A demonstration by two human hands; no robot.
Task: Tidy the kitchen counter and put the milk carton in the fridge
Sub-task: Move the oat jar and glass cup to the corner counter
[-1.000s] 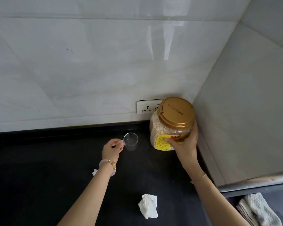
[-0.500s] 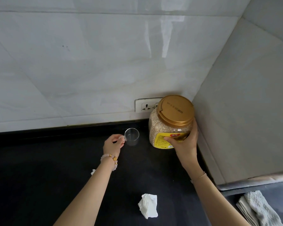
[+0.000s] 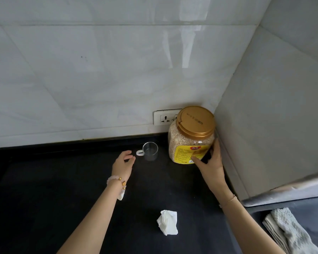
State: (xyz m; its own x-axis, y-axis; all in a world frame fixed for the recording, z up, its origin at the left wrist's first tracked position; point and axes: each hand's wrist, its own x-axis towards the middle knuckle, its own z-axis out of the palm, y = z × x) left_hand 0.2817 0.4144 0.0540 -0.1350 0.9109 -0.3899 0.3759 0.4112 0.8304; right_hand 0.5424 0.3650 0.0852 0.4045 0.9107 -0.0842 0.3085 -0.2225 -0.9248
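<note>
On the black tabletop point(image 3: 44, 208), by the back wall, the left hand point(image 3: 122, 164) hovers spread and empty just beside the handle of a small glass cup point(image 3: 150, 151). A tissue point(image 3: 167, 222) lies crumpled nearer the viewer. To the right, the right hand point(image 3: 212, 165) wraps the jar point(image 3: 191, 136) of oats, tucked into the corner. No milk carton or fridge is in view. The step looks like clearing items back; next likely gathering the tissue. Half a second earlier, the left hand pinched the cup's handle; it has now let go.

Single head-worn wide-angle view, angled forward and down, close over the black counter point(image 3: 44, 189) corner by tiled walls point(image 3: 99, 70)
</note>
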